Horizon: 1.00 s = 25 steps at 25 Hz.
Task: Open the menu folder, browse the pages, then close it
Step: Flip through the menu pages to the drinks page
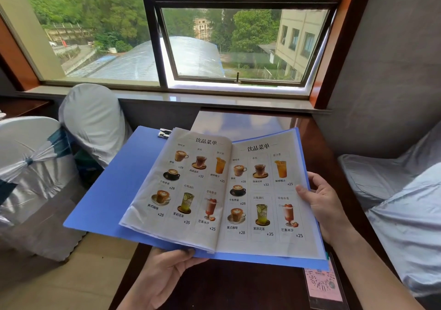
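**Menu folder open, held in both hands over the tabletop**

Blue menu folder (pixel 112 190) is open and held up off the dark wooden tabletop (pixel 250 121), tilted, spine running roughly 12-to-6. Both visible pages (pixel 260 197) are drink menus: photos of coffees, teas and juices with prices. Left stack of pages is fanned and lifted a bit off the blue cover; metal clip (pixel 164 133) shows at the top of the left cover, about 11 o'clock from the spine.

Left hand (pixel 167 271) is at 6 o'clock under the bottom edge near the spine, fingers curled beneath the cover, thumb (pixel 186 253) on top at the page edge. So closed on the folder.

Right hand (pixel 327 204) is at 3 o'clock on the outer edge of the right page, thumb (pixel 304 194) pressed on the page, fingers wrapped behind the cover. Also gripping the folder.

Pink card with a QR code (pixel 323 283) lies on the tabletop at 5 o'clock, partly under the folder's lower right corner. White-covered chairs (pixel 93 118) at 9 to 10 o'clock; grey covered seat (pixel 405 190) at 3 o'clock. Window (pixel 238 47) at 12 o'clock, one sash tilted open
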### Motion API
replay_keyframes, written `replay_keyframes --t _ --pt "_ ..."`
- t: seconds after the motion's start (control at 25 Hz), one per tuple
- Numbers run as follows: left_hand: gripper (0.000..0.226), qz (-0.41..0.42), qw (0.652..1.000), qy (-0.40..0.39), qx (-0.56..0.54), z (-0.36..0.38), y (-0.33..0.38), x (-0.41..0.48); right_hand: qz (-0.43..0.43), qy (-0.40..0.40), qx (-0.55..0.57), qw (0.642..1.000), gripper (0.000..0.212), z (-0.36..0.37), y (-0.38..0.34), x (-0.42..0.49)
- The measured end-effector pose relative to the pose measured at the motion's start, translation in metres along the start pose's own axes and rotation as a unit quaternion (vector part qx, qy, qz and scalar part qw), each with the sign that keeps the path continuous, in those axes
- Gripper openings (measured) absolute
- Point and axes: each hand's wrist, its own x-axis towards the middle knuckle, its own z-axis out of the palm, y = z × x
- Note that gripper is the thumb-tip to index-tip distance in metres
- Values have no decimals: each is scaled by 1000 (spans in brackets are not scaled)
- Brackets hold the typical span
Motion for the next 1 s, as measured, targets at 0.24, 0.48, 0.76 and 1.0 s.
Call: replay_keyframes --t 0.24,0.48,0.76,1.0 --pt "64 35 994 -57 -89 17 16 2 -6 11 4 1000 26 -3 7 1" --pt "45 52 991 75 -100 29 11 15 2 14 18 1000 24 0 20 -2" --pt "72 4 1000 16 24 38 15 10 4 35 -10 999 22 0 20 0" --pt "119 -5 994 -63 94 47 19 8 9 33 -5 999 23 4 9 -2"
